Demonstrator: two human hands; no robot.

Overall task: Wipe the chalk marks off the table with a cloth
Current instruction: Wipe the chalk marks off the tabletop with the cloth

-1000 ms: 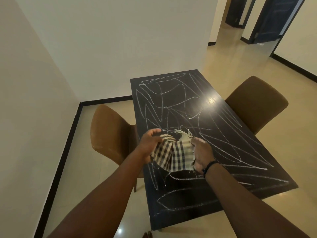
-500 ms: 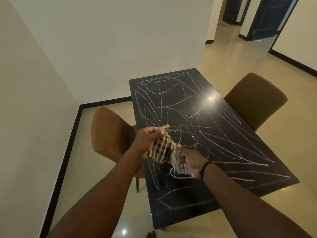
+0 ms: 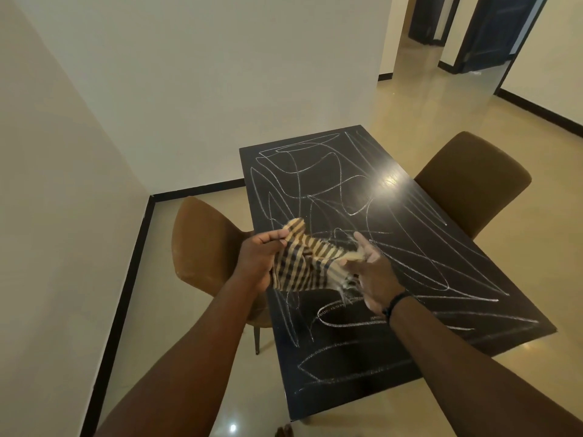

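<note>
Both hands are holding the cloth (image 3: 303, 263) up over the table's (image 3: 441, 310) near-left part. Left hand (image 3: 257, 261) is gripping its left edge, right hand (image 3: 370, 272) is pinching the right edge. Chalk marks (image 3: 410, 247) are covering the top. 2 chairs (image 3: 202, 247) are flanking it.

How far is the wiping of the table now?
Nothing looks wiped: chalk marks cover the whole black table. In hand: the left hand and right hand hold the checked cloth above it. All wiping remains.
</note>
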